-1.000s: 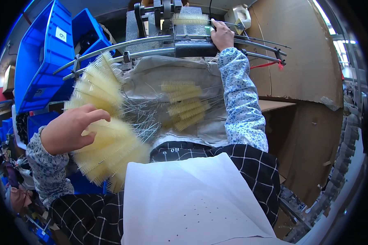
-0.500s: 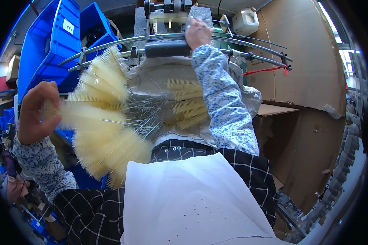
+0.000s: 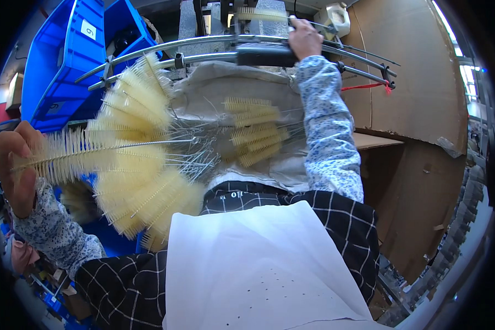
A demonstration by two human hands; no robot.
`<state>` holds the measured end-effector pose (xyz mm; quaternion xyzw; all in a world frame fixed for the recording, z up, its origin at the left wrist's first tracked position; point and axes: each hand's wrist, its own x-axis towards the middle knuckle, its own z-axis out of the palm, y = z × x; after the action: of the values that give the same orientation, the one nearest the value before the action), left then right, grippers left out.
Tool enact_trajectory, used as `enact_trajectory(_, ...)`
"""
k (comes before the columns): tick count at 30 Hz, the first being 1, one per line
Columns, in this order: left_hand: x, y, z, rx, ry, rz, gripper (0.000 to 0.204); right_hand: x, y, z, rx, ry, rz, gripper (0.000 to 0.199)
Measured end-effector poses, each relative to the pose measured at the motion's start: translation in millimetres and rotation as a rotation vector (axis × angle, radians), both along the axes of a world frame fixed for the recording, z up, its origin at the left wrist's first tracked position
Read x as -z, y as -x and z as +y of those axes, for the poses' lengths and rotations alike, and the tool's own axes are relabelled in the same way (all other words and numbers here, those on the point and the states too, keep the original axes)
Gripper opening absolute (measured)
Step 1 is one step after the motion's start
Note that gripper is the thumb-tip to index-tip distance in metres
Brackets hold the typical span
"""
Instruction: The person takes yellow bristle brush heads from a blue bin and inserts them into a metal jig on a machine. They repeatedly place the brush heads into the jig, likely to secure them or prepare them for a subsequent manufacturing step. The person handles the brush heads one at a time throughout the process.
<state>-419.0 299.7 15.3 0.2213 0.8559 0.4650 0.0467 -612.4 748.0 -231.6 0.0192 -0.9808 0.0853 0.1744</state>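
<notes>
Left hand [image 3: 19,165] at 9 o'clock: thumb and fingers curled together on the outer bristled end of a brush [image 3: 77,154]. Right hand [image 3: 305,39] at 1 o'clock, well apart from the left, by the right end of the black sleeve [image 3: 261,56] on the rails [image 3: 203,40]. Its fingertips are near the wire of an upper brush [image 3: 264,14] at 12 o'clock; cannot tell whether they grip it.

Held brush: lies almost level, bare stem [image 3: 165,142] pointing to 3 o'clock across the fan [image 3: 129,110] of similar brushes, which spreads from 10 to 8 o'clock. Stem ends bunch and cross towards the centre. A smaller group [image 3: 254,116] lies on the cloth [image 3: 214,77], just towards 12 from centre.

Handling, judged: very light; bristles springy, likely to give under the fingers and recover. Twisted core looks stiff but thin, so it may bend if levered from one end. Not fragile; slip seems possible if only bristle tips are pinched. Looped ends could snag on neighbours in the fan.

Best hold, est.: press through the bristles to the core, or take the bare stem near the bristles.
</notes>
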Motion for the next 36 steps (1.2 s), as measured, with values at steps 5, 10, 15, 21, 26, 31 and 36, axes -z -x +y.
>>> enact_trajectory(5, 4, -3, 3, -0.019, 0.115, 0.039, 0.033, -2, 27, 67, -0.143, 0.169, -0.193, 0.03)
enact_trajectory(10, 9, 19, 61, 0.245, 0.064, -0.057, 0.037, -24, 28, 72, -0.147, -0.065, -0.002, 0.021)
enact_trajectory(15, 26, 26, 79, 0.38, -0.062, -0.119, 0.034, -49, -5, 75, -0.264, 0.289, -0.232, 0.017)
enact_trajectory(21, 30, 18, 93, 0.345, -0.033, -0.106, 0.032, -36, 14, 129, -0.219, -0.435, -0.21, 0.023)
enact_trajectory(26, 25, 11, 94, 0.355, -0.028, -0.207, 0.027, -63, 3, 214, -0.387, 0.454, -0.811, 0.032)
enact_trajectory(31, 32, 8, 107, 0.373, -0.082, -0.195, 0.025, -102, -122, 131, -0.559, 0.514, -1.16, 0.055)
enact_trajectory(36, 38, 0, 144, 0.428, 0.109, -0.077, 0.02, -101, -186, -45, -1.137, 1.098, -1.168, 0.042)
